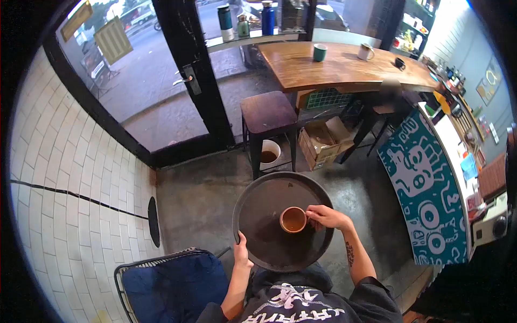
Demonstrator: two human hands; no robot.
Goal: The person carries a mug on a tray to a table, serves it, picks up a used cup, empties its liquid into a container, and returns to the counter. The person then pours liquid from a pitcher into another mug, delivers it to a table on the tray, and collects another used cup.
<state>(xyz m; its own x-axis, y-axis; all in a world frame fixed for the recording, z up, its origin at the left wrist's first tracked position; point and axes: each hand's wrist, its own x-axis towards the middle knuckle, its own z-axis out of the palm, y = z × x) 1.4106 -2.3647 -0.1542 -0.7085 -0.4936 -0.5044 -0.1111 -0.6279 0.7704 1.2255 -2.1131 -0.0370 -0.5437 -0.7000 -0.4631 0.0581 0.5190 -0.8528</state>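
Note:
A round dark tray is held level in front of my body. My left hand grips its near left rim, thumb over the edge and the other fingers hidden beneath. On the tray's right half is a small brown cup, upright, with some brownish liquid or residue at its bottom. My right hand reaches in over the right rim, its fingers closed at the cup's right side where the handle would be.
Ahead is a wooden bar table with a green cup, a white mug and a black cup. Beneath stand a stool, a white bucket and a cardboard box. A blue-cushioned chair is left, a patterned counter right.

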